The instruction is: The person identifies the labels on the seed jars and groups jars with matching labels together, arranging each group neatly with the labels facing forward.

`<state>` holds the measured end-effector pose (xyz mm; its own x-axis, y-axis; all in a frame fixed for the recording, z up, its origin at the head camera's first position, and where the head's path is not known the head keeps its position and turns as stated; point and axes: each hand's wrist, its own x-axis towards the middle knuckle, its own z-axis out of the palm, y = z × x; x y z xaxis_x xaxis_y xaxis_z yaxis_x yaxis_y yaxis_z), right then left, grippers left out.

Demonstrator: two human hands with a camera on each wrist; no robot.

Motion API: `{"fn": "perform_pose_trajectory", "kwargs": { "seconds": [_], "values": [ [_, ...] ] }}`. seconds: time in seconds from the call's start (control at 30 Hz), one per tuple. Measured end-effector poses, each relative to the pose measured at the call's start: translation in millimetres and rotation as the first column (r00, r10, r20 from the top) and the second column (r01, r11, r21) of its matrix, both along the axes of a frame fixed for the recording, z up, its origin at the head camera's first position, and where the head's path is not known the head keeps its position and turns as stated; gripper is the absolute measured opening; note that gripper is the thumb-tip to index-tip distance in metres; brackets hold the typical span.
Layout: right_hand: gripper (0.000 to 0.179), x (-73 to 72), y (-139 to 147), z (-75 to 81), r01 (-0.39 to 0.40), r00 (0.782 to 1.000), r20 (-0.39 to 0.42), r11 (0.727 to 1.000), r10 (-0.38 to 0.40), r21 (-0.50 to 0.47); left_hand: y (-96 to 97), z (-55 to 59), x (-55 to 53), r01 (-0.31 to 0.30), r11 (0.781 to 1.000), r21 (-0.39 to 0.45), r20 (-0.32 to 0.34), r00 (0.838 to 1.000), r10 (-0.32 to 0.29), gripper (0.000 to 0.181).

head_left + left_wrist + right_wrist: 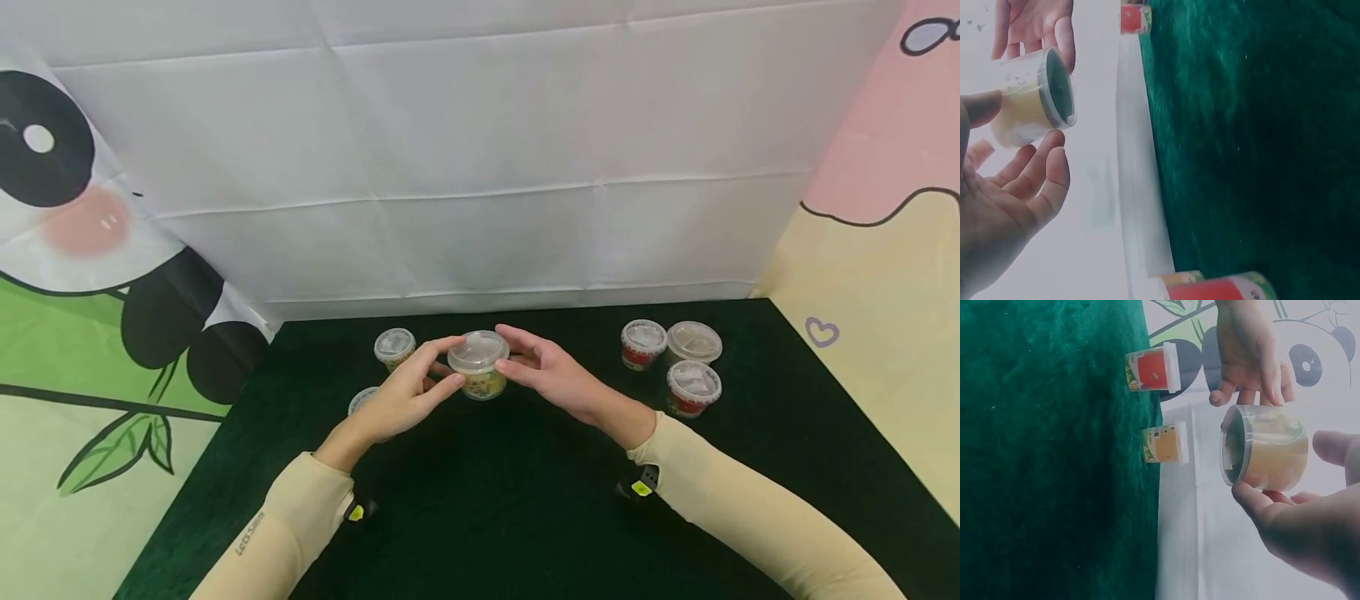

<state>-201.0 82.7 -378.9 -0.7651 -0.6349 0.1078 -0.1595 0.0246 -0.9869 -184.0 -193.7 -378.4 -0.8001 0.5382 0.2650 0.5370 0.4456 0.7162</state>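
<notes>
In the head view a round clear plastic tub with a yellow label and a clear lid is upright between both hands, above the dark green cloth. My left hand holds its left side, with the thumb on the near side and the fingers reaching round behind. From the right, my right hand grips it with fingertips near the lid's edge. The left wrist view shows the tub raised, its underside facing the cloth. Fingers touch the tub from below in the right wrist view.
Right of the hands stand three lidded tubs: a red-labelled one, a wider one and another red-labelled one. On the left are two smaller tubs, the nearer partly hidden by the left hand. A white cloth wall rises behind.
</notes>
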Motion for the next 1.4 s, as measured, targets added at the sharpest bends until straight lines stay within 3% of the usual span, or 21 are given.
{"fn": "perform_pose_trajectory", "kwargs": {
  "seconds": [0.4, 0.6, 0.8, 0.9, 1.07, 1.27, 1.4],
  "values": [
    [0.067, -8.5, -15, -4.7, -0.011, 0.997, 0.072, 1.0, 0.011, 0.002, -17.9, 5.5, -12.4, 0.001, 0.995, -0.099, -0.067, 0.998, -0.007, 0.055],
    [0.068, -20.5, -29, -8.7, 0.016, 0.994, 0.105, 1.0, -0.015, -0.01, -27.1, 13.1, -25.1, -0.031, 0.985, -0.173, -0.145, 0.989, 0.005, 0.05],
    [0.069, -36.5, -51, -18.8, 0.053, 0.99, 0.128, 0.999, -0.052, -0.008, -38.5, 16.7, -37.7, -0.066, 0.973, -0.22, -0.144, 0.989, 0.035, 0.045],
    [0.068, -44.2, -63, -25.9, 0.072, 0.988, 0.139, 0.997, -0.072, -0.001, -43.4, 14.5, -44.1, -0.098, 0.952, -0.289, -0.144, 0.988, 0.058, 0.046],
    [0.068, -54.2, -79, -38.0, 0.092, 0.982, 0.165, 0.996, -0.093, 0.011, -46.5, 12.1, -52.4, -0.156, 0.896, -0.415, -0.146, 0.984, 0.104, 0.049],
    [0.069, -62.4, -90, -48.2, 0.126, 0.971, 0.206, 0.992, -0.122, -0.006, -46.3, 9.1, -62.8, -0.192, 0.853, -0.486, -0.177, 0.977, 0.119, 0.05],
    [0.069, -68.7, -96, -56.0, 0.148, 0.971, 0.189, 0.989, -0.145, -0.002, -46.1, 5.1, -70.3, -0.222, 0.822, -0.525, -0.216, 0.968, 0.124, 0.048]
  ]
}}
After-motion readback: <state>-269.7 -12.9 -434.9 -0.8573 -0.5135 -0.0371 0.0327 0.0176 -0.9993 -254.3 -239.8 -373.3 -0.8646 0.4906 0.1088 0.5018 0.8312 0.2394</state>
